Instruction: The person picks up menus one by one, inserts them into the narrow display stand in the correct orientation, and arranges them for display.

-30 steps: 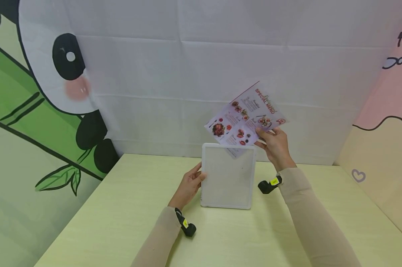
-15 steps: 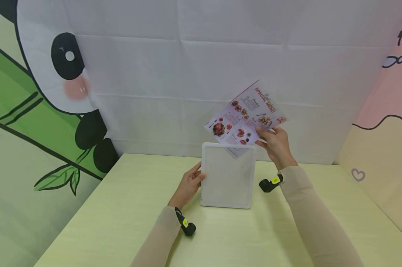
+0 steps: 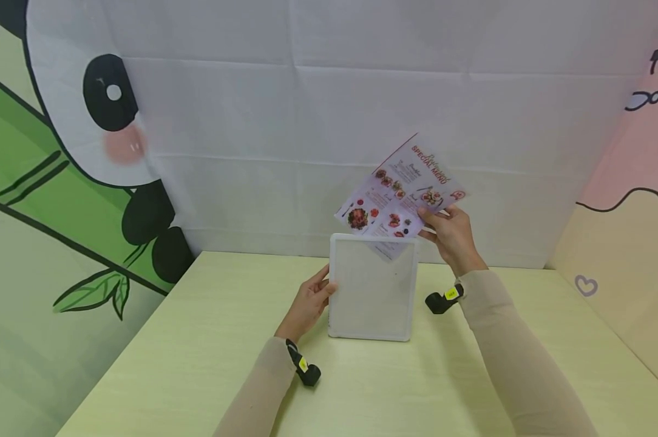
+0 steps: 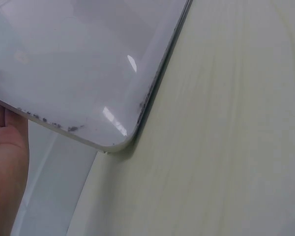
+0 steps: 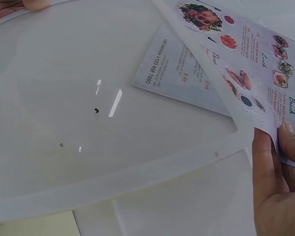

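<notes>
A clear, white-bordered sign holder (image 3: 369, 297) stands upright on the table in the head view. My left hand (image 3: 307, 303) grips its left edge, thumb on the front. Above the holder's top edge, my right hand (image 3: 453, 238) pinches the right side of a printed menu sheet (image 3: 408, 188) between thumb and fingers. The sheet is tilted, and its lowest corner shows through the clear front. That corner appears behind the panel (image 5: 64, 128) in the right wrist view too. Dark scuffs mark the holder's rounded corner (image 4: 119, 140) in the left wrist view.
A pale yellow table (image 3: 170, 352) lies beneath the hands. White cloth (image 3: 241, 121) hangs behind it, with a cartoon panda mural (image 3: 110, 103) at left and a pink and cream wall (image 3: 624, 200) at right. Each wrist wears a small black camera (image 3: 440, 301).
The menu sheet's top corner has swung slightly left, and its lower corner sits a little lower behind the panel. My left hand and the holder have hardly moved.
</notes>
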A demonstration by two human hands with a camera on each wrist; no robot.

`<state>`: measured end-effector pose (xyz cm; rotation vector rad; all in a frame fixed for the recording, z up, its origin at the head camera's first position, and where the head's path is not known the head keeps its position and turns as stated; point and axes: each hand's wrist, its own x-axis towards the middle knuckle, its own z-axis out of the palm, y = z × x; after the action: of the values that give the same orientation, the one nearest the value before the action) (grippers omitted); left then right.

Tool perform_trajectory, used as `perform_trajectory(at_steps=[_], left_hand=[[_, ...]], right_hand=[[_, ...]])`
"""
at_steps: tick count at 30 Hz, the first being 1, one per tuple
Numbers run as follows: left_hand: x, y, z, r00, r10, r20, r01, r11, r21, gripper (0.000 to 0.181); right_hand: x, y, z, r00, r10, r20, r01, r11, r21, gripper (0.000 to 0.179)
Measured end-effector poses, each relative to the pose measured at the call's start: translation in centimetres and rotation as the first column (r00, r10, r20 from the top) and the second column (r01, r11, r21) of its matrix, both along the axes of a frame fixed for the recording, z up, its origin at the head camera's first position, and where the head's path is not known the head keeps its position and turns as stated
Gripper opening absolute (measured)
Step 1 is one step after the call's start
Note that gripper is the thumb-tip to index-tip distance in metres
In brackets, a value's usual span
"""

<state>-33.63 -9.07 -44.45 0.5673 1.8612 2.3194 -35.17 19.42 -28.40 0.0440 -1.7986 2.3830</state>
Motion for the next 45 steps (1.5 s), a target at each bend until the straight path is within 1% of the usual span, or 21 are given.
perform_trajectory(at_steps=[2,5,13,17,22,25,29,33,36,38,45], left_hand=[[0.0,0.0,0.0,1.0,0.001,0.002,-0.001,1.0,0.002,0.062],[0.1,0.0,0.0,1.0,0.004,0.005,-0.004,1.0,0.001,0.062],[0.2,0.1,0.2,1.0,0.002,0.008,-0.002,1.0,0.007,0.059],[0.2,0.1,0.3,1.0,-0.001,0.004,0.001,1.0,0.003,0.061],[0.2,0.0,0.2,1.0,-0.003,-0.002,0.003,1.0,-0.006,0.063],[0.2,0.0,0.1,1.0,-0.002,0.001,0.002,1.0,0.001,0.063],[0.2,0.1,0.2,1.0,0.004,0.022,-0.004,1.0,0.01,0.059],[0.3,0.1,0.3,0.999,0.009,0.031,-0.009,1.0,0.001,0.059],[0.3,0.0,0.2,1.0,0.002,0.018,-0.002,1.0,-0.006,0.06],[0.3,0.0,0.2,1.0,-0.001,0.015,0.001,1.0,-0.003,0.06],[0.3,-0.1,0.2,1.0,0.0,0.016,0.0,1.0,0.001,0.059]], right_hand=[[0.0,0.1,0.0,1.0,0.012,-0.002,-0.012,1.0,0.0,0.033],[0.0,0.1,0.0,1.0,0.016,-0.002,-0.016,0.999,0.027,0.032],[0.3,0.4,0.1,1.0,0.003,0.0,-0.003,0.993,0.119,0.042],[0.3,0.5,0.2,1.0,0.001,-0.008,0.0,0.988,0.157,0.045],[0.2,0.5,0.4,1.0,-0.007,-0.007,0.008,0.979,0.206,0.044],[0.2,0.5,0.5,1.0,-0.007,-0.006,0.008,0.969,0.246,0.044],[0.2,0.5,0.7,1.0,-0.011,-0.006,0.012,0.955,0.296,0.044],[0.1,0.5,0.9,1.0,-0.012,-0.021,0.019,0.933,0.358,0.044],[-0.1,0.4,1.0,0.999,-0.009,-0.033,0.022,0.911,0.411,0.045],[-0.1,0.5,1.1,0.999,-0.003,-0.035,0.018,0.901,0.433,0.045],[-0.2,0.5,1.6,0.999,0.024,-0.039,-0.003,0.891,0.453,0.044]])
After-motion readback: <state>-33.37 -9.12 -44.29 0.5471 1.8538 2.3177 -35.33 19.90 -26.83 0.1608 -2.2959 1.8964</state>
